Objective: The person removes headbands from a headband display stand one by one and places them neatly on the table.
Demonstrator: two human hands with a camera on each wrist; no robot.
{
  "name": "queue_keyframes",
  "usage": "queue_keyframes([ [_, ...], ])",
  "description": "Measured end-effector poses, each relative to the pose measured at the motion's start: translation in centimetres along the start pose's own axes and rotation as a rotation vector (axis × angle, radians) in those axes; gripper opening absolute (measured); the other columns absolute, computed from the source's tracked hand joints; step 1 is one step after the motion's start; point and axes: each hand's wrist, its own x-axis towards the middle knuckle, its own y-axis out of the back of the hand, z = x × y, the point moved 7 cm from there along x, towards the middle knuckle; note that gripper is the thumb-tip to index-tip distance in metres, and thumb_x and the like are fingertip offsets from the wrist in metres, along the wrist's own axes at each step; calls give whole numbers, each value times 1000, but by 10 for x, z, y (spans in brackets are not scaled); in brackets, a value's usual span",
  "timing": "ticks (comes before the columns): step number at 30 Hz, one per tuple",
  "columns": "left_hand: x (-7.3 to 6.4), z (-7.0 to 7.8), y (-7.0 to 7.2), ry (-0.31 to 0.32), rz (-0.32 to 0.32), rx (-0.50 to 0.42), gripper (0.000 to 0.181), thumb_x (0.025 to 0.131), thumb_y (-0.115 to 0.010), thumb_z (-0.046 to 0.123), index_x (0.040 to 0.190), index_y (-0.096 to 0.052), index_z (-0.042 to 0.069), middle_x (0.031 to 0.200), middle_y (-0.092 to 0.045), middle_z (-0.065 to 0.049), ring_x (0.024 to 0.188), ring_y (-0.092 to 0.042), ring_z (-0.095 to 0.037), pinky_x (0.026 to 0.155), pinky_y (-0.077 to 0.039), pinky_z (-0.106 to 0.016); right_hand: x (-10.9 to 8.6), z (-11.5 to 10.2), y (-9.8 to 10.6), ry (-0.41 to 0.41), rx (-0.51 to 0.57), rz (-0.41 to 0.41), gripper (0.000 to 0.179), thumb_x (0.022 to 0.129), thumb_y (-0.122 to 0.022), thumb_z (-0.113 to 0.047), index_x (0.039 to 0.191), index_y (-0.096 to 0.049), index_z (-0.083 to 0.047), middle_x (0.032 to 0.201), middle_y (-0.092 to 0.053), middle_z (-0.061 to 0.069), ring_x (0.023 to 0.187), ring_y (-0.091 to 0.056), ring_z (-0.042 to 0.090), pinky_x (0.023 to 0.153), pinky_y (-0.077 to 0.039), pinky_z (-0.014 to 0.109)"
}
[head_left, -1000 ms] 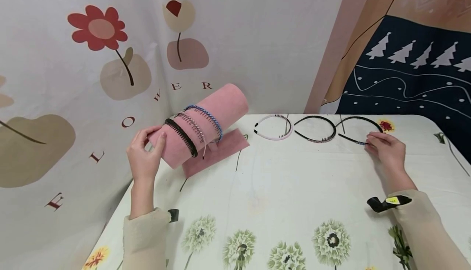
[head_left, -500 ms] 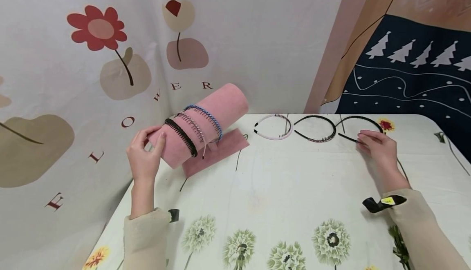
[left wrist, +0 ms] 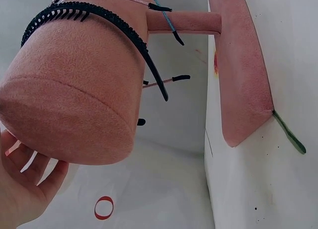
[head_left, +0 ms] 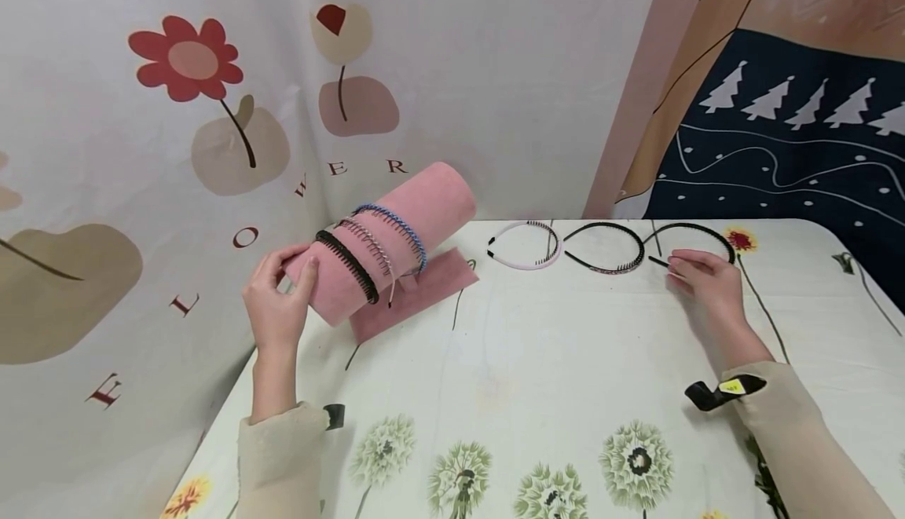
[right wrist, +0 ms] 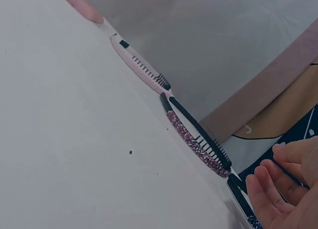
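At the left stands a pink plush headband stand, a tilted roll on a flat base. Around it sit a black toothed headband, a pale pink one and a blue braided one. My left hand grips the roll's near end, thumb on one side and fingers on the other. At the right, my right hand is over the front arm of a black headband lying on the table. Its fingers are loosely bent in the right wrist view, with nothing visibly pinched; contact is hard to tell.
Left of that headband, a black one with pinkish glitter and a pale lilac one lie in a row along the table's back edge. A flower-printed cloth covers the table. Printed curtains hang behind.
My right hand has slid left along the front arm of the rightmost black headband, which stays put. My left hand and the stand have kept their places.
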Motion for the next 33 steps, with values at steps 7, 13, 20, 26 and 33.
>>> queue_keyframes([
  [7,0,0,0,2,-3,-5,31,93,-68,23,116,-70,3,112,-69,-13,96,-51,12,90,-40,-9,0,2,-11,24,-10,-21,16,91,-66,0,92,-72,-15,83,-74,-11,76,-71,0,72,-58,18],
  [13,1,1,0,1,-1,-10,31,92,-68,22,116,-70,3,112,-69,-12,96,-52,12,90,-40,-9,-1,3,-19,5,-5,-35,17,91,-65,1,94,-72,-14,84,-73,-11,78,-70,0,73,-58,19],
  [20,0,0,0,11,0,-6,31,93,-68,24,116,-71,4,111,-69,-11,96,-52,11,90,-41,-10,-2,1,-31,39,-22,-74,20,91,-65,2,93,-73,-15,85,-74,-12,80,-70,-2,73,-57,17],
  [26,0,-1,0,16,1,-7,31,93,-68,24,116,-71,4,111,-69,-10,96,-52,10,90,-41,-10,-6,-2,-43,68,-22,-111,17,90,-67,1,95,-73,-13,86,-75,-12,81,-70,-2,75,-57,17],
  [33,0,-1,0,14,3,-10,31,93,-68,24,116,-71,4,110,-69,-9,96,-52,10,90,-41,-10,-7,-2,-56,40,-113,-129,15,92,-66,-4,106,-68,-8,88,-73,-16,84,-69,-4,76,-57,15],
])
